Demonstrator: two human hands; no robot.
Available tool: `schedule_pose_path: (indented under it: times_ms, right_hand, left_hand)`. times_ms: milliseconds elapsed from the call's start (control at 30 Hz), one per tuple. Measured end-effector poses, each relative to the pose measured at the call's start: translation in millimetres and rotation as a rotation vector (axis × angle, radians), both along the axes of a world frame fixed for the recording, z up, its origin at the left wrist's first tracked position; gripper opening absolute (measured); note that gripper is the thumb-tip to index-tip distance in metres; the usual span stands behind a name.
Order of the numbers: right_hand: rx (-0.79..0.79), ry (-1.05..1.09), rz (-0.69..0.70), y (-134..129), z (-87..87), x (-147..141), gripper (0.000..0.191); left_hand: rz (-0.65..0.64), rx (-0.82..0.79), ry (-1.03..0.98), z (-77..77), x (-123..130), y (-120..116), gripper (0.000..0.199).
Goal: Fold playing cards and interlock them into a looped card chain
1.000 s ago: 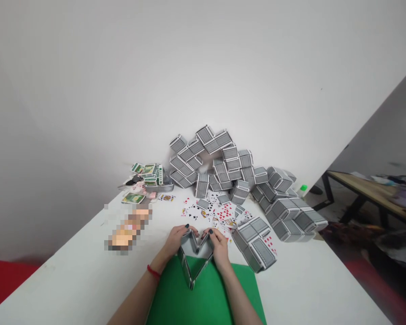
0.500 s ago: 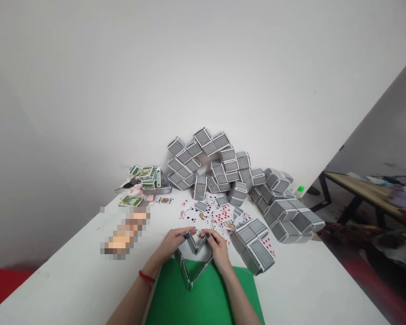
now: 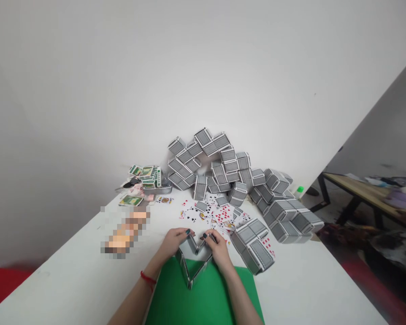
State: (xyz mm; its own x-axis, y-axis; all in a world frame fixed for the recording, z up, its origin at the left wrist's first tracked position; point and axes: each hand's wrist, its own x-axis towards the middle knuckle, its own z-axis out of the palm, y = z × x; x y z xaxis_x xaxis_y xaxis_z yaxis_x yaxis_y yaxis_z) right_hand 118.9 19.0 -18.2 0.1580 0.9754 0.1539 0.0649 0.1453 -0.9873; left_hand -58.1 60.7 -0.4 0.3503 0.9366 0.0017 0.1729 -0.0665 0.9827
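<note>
Between my hands stands a heart-shaped frame of folded playing cards (image 3: 186,270), its pointed end toward me over a green mat (image 3: 203,304). My left hand (image 3: 173,241) is closed on the frame's upper left lobe, thumb along the top edge. My right hand (image 3: 219,248) pinches the upper right lobe, fingers curled over its edge. Just beyond the hands lie loose playing cards (image 3: 223,214), some face up. A block of joined folded cards (image 3: 255,246) rests right of my right hand.
Against the wall stands a pile of grey-backed card modules (image 3: 219,167). More joined modules (image 3: 292,219) stand at the right. Green card boxes (image 3: 150,174) sit at the back left of the white table (image 3: 74,280). A pixelated patch (image 3: 125,232) covers something at left.
Both hands keep hold of the card frame. My left thumb has shifted slightly over the left lobe, and my right fingers have moved a little on the right lobe.
</note>
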Motion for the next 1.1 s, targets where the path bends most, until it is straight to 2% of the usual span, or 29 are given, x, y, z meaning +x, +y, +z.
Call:
schedule_pose_path:
  times_ms: [233,367,500,733,933,1100]
  right_hand:
    - [-0.027,0.051,-0.025,2.5,-4.4,-0.1,0.02]
    - [-0.028,0.094,-0.068,3.2,-8.1,-0.1,0.029]
    - [-0.031,0.09,-0.035,2.7,-7.7,-0.5,0.025]
    - [-0.023,0.08,-0.037,2.0,-2.9,-1.7,0.024]
    - [-0.013,0.118,-0.023,2.5,-3.9,-3.7,0.022]
    - [0.016,0.044,-0.075,3.1,-5.2,-3.5,0.017]
  left_hand:
    - [-0.011,-0.021,-0.015,2.4,1.1,-0.6,0.03]
    - [-0.023,0.024,0.011,4.0,-2.1,-2.8,0.032]
    - [-0.006,0.064,0.066,2.5,-4.9,-4.9,0.032]
    - [-0.027,-0.095,-0.072,6.3,-2.5,-2.4,0.033]
    - [-0.041,-0.082,-0.114,5.2,-3.5,1.8,0.037]
    - [-0.052,-0.098,-0.138,-0.7,-4.3,-0.2,0.036]
